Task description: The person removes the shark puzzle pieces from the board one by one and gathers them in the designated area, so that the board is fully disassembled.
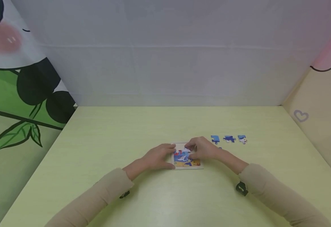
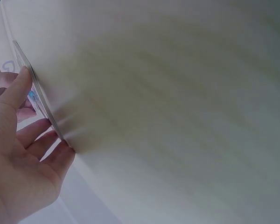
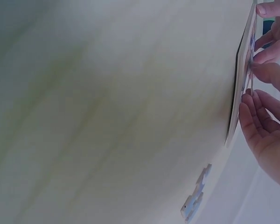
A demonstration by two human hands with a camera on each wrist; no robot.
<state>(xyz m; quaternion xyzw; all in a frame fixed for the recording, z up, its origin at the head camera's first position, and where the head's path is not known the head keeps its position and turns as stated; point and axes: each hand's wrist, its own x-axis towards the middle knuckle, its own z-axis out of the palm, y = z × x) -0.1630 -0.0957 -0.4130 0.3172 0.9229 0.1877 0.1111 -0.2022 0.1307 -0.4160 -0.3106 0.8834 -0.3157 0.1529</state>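
A small square jigsaw board (image 1: pixel 188 168) with a pale frame lies on the table. Its partly filled picture (image 1: pixel 183 156) shows a sea scene in blue, white, red and sandy yellow. My left hand (image 1: pixel 160 157) holds the board by its left side, thumb near the front corner and fingers farther back. In the left wrist view the thumb and fingers of that hand (image 2: pixel 32 158) meet the board's edge (image 2: pixel 46 107). Over the board's right part, my right hand (image 1: pixel 203 148) pinches a puzzle piece (image 3: pixel 252 83), which its fingers mostly cover.
Loose jigsaw pieces lie behind and right of the board: a blue one (image 1: pixel 215 139), a dark blue one (image 1: pixel 229 139) and a blue-and-white one (image 1: pixel 242 139). Another piece (image 1: pixel 220 148) peeks out beside the right hand. A pale wall (image 1: pixel 176 75) rises behind the table (image 1: pixel 111 132).
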